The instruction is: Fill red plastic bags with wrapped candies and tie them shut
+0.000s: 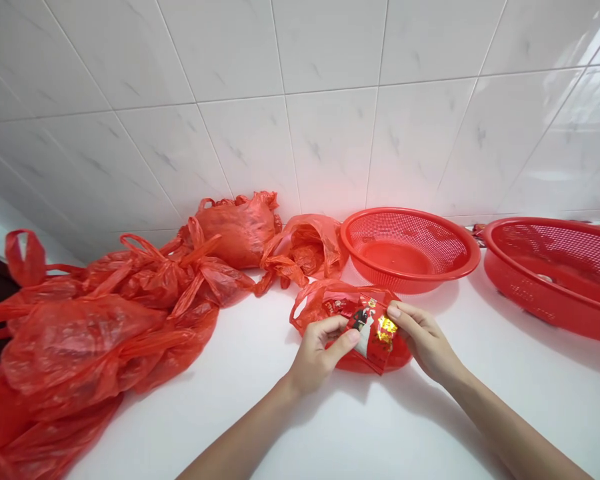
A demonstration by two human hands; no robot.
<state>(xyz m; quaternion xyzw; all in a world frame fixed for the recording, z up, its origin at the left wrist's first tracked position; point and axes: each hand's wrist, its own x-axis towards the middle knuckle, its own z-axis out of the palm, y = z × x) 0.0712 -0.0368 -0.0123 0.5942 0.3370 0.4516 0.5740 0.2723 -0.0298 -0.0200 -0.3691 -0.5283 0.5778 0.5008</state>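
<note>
Between my two hands is a red packet (375,333) printed with a couple figure and gold lettering. My left hand (323,350) pinches its left edge with the thumb on top. At the upper right corner, my right hand (423,333) grips the same packet between thumb and fingers. Directly beneath it sits an open red plastic bag (313,300) on the white surface, with more red wrapping showing inside near the packet. The bag's contents are mostly hidden by the packet and my hands.
Several knotted red plastic bags (90,333) heap up on the left. An open-mouthed red bag (325,233) lies by the wall. A red mesh basket (410,277) stands behind my right hand, and a larger red basket (540,287) is farther right. White tiles (330,133) form the back wall.
</note>
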